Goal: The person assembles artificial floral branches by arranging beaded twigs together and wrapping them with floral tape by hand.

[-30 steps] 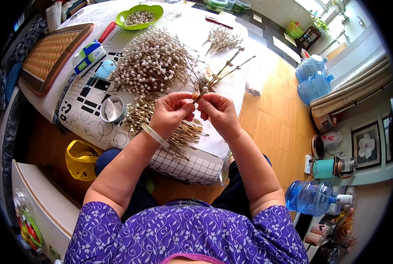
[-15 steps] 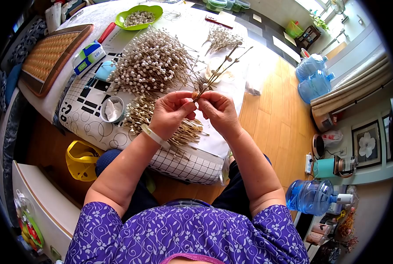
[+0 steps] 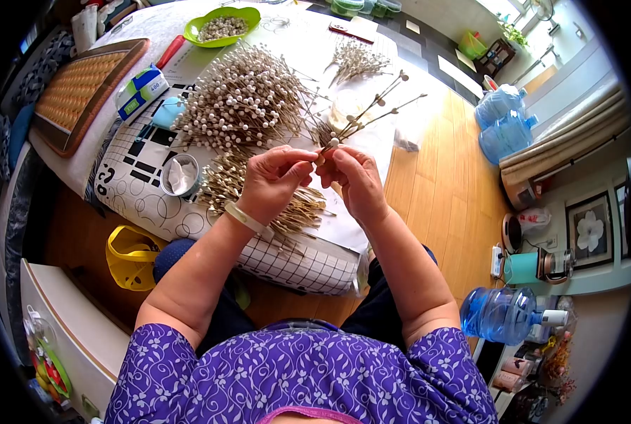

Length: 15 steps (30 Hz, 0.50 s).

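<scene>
My right hand (image 3: 358, 182) grips a few thin brown stems (image 3: 372, 113) with small buds, their tips pointing up and right. A white bead-like bud (image 3: 334, 142) shows at the fingertips. My left hand (image 3: 280, 182) pinches at the base of these stems; what exactly lies between its fingertips is too small to tell. Beyond my hands a big pile of white-budded stems (image 3: 241, 99) rests on the table. Another bundle of pale stems (image 3: 245, 198) lies beneath my left wrist. A smaller bunch (image 3: 358, 62) is farther back.
A green bowl (image 3: 220, 44) of small buds, a red phone-like object (image 3: 350, 32), a tissue pack (image 3: 142, 93) and a tin with white tissue (image 3: 181, 176) are on the table (image 3: 350, 230). A yellow bag (image 3: 129, 258) hangs at the left; water bottles (image 3: 502, 316) stand at the right.
The stems have swung lower toward the right and fanned apart. My right hand has turned slightly, and the white bud has come into clearer view at my fingertips.
</scene>
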Available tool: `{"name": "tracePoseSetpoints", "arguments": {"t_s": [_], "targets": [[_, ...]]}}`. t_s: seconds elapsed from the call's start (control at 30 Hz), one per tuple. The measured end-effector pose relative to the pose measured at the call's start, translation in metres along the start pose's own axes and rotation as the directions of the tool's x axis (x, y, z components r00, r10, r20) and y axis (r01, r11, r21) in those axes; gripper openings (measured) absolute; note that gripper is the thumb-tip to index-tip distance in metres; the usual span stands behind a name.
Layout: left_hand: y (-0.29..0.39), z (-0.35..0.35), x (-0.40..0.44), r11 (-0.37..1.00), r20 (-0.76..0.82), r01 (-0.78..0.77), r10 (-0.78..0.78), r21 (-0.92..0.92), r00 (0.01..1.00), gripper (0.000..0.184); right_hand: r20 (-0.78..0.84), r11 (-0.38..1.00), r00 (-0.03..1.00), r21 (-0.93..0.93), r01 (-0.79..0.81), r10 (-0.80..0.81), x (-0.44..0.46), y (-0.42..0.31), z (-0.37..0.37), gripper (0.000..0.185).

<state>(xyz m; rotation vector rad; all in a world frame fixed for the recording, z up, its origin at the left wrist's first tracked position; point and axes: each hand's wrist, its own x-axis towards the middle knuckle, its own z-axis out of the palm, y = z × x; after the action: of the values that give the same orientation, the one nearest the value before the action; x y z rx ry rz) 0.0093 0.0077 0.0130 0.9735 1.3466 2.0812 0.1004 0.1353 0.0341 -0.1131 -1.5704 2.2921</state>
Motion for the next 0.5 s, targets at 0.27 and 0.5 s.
{"name": "tracePoseSetpoints", "arguments": {"t_s": [0.27,0.5], "targets": [[-0.0003,-0.0015,0.0003,0.99,0.02,-0.089,0.088,0.107,0.996,0.02,-0.031,0.992,0.999,-0.128,-0.02,0.016,0.0029,0.0083,-0.0024,0.012],[0.0032,-0.0025,0.0025,0.995,0.001,0.088,-0.088,-0.047,0.996,0.026,-0.063,0.98,0.996,-0.184,-0.072,0.061,0.0057,0.0076,-0.0064,0.008]]}}
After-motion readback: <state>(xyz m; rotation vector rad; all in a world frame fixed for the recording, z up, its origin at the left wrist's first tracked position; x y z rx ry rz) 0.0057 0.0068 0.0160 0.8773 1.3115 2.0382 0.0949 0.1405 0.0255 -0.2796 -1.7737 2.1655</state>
